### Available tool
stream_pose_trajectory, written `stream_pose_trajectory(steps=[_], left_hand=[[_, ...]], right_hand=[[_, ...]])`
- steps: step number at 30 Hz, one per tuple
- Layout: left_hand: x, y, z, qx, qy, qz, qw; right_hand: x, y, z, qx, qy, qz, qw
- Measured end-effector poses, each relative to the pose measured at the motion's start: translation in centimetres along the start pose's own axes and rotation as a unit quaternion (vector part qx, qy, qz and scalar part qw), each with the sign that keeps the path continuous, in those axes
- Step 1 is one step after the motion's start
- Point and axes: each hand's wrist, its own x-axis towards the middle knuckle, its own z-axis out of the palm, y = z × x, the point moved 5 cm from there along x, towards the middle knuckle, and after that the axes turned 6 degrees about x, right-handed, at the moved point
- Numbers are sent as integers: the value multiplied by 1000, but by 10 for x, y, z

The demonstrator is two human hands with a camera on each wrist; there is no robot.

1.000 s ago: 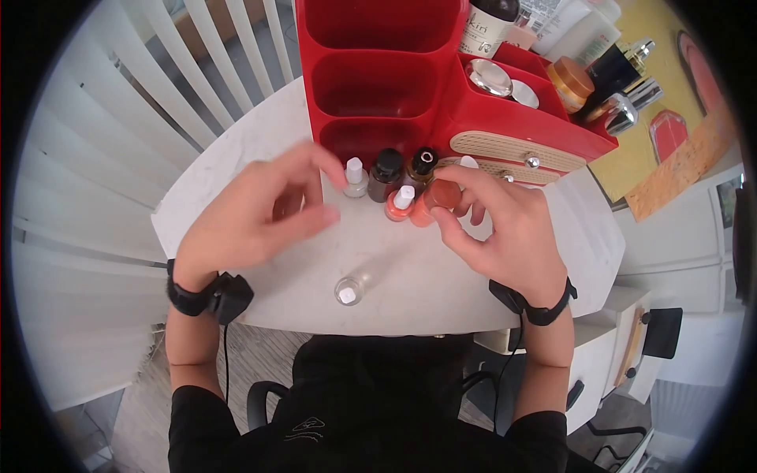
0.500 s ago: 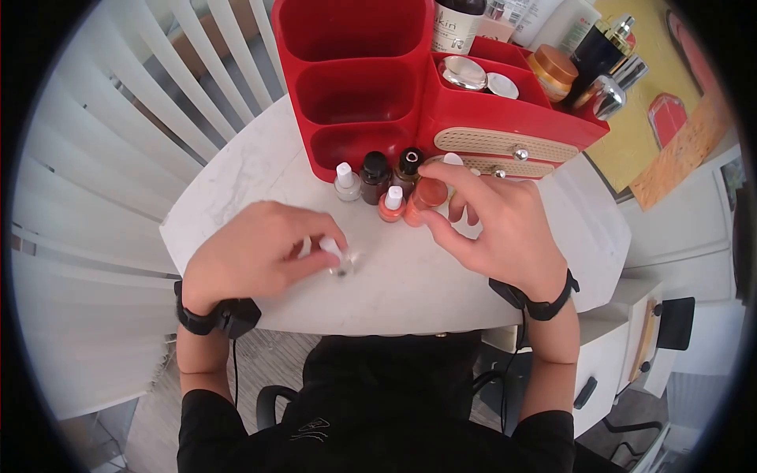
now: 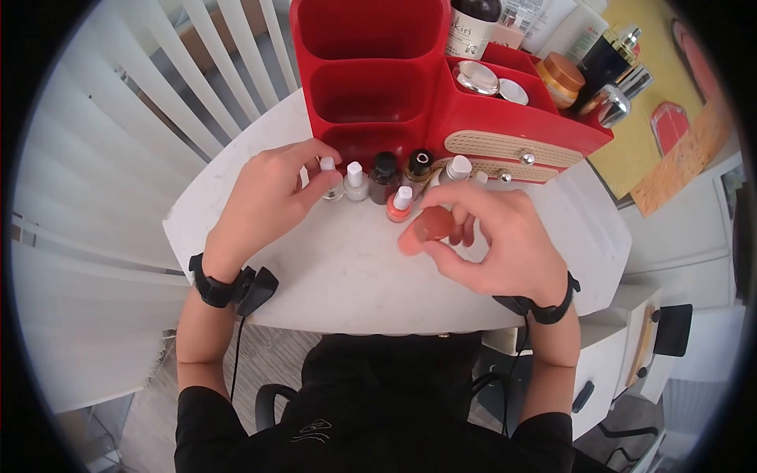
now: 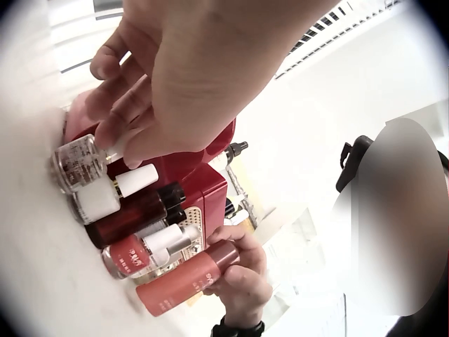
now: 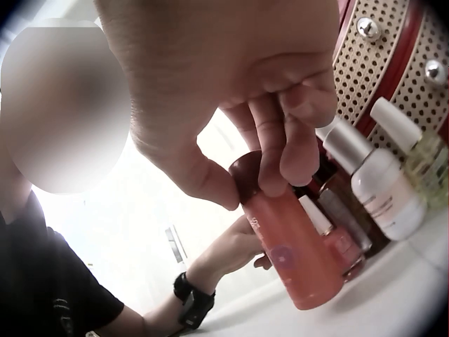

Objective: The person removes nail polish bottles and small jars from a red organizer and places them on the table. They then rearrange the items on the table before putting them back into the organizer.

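My left hand (image 3: 268,189) pinches the white cap of a clear nail polish bottle (image 4: 79,165) at the left end of a row of bottles. Beside it stand a whitish nail polish bottle (image 3: 356,188), a dark bottle (image 3: 384,189) with a black cap, and another black-capped bottle (image 3: 418,165). A coral nail polish (image 3: 399,209) with a white cap is in front of these. With thumb and fingers on its brownish-red cap, my right hand (image 3: 509,240) holds a taller coral bottle (image 5: 298,256), tilted, in front of the row.
A red organizer (image 3: 371,118) with open compartments and small drawers rises behind the bottles. To the right of the row are a white bottle (image 5: 389,193) and a yellowish nail polish (image 5: 428,165). Jars and cosmetics crowd the organizer's right side. White blinds (image 3: 102,197) border the left.
My left hand took the clear nail polish bottle from near the table's front and brought it to the row's left end. My right hand drew the taller coral bottle away from the row, towards me.
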Motion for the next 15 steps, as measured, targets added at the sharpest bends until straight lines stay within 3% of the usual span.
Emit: stream_pose_trajectory(steps=[4,11,14,15], left_hand=[[-3,-3,0,-1,-18,-2,1000],[-12,6,-18,18,3,-26,1000],[-14,9,-15,-58,-34,-12,998],[-16,11,-12,-68,-38,26,997]], right_hand=[[11,-8,19,51,1,-19,999],[29,-7,52,-72,60,-64,993],[31,-4,59,-113,80,-68,988],[30,-4,59,-112,95,-66,987]])
